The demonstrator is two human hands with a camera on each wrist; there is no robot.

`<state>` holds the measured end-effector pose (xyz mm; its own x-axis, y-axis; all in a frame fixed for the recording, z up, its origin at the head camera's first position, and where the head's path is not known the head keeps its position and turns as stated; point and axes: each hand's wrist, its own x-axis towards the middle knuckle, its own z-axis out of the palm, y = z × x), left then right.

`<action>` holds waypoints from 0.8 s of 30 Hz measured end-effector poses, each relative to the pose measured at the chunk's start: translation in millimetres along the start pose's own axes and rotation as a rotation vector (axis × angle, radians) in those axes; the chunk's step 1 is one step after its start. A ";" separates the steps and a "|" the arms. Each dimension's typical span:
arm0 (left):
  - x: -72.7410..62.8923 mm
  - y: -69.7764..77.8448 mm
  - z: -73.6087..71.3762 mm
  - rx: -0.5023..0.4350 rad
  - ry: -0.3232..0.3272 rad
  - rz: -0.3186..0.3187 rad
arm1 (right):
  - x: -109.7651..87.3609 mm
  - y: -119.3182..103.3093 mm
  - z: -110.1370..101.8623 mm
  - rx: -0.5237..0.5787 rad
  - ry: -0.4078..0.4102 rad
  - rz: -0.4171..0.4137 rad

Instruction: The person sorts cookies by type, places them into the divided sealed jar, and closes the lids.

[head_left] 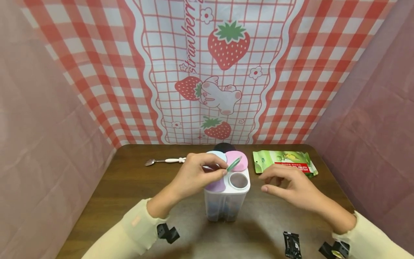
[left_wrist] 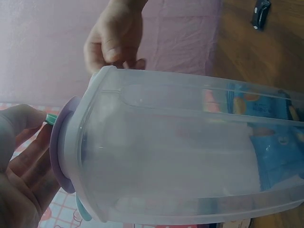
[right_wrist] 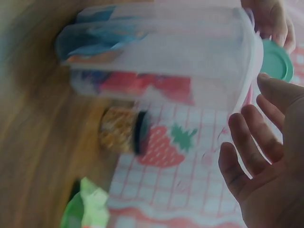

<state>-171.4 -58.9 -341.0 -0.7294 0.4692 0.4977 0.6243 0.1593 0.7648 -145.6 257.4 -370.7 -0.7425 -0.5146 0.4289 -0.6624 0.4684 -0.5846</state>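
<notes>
My left hand (head_left: pixel 197 172) pinches a round green lid (head_left: pixel 233 164) between thumb and fingers, holding it tilted on edge over the container. Below it stands an upright clear plastic container (head_left: pixel 224 205) with a white top. One round mouth (head_left: pixel 238 180) at its front right is uncovered. Purple (head_left: pixel 216 186), pink (head_left: pixel 239 162) and light blue lids (head_left: pixel 217 154) cover the other openings. Blue packets (left_wrist: pixel 273 156) lie low inside, and red ones (right_wrist: pixel 142 84) show in another compartment. My right hand (head_left: pixel 294 185) hovers right of the container, fingers loosely bent, holding nothing.
A green snack bag (head_left: pixel 262 163) lies at the back right, partly behind my right hand. Behind the container stands a black-lidded jar (right_wrist: pixel 116 129) of brownish bits. A white-handled fork (head_left: pixel 173 160) lies at left. A small black packet (head_left: pixel 292 244) is near the front right.
</notes>
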 end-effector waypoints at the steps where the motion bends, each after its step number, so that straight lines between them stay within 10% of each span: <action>1: 0.2 0.0 0.0 0.000 0.001 0.000 | -6.4 3.8 -1.6 -0.003 0.008 0.011; 24: -0.9 -2.1 -0.8 0.001 0.004 0.009 | -148.4 99.6 11.0 0.092 -0.167 0.320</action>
<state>-172.3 -60.4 -342.7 -0.7250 0.4671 0.5062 0.6311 0.1562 0.7598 -100.3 372.5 -500.1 -0.8789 -0.4661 0.1012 -0.3824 0.5617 -0.7337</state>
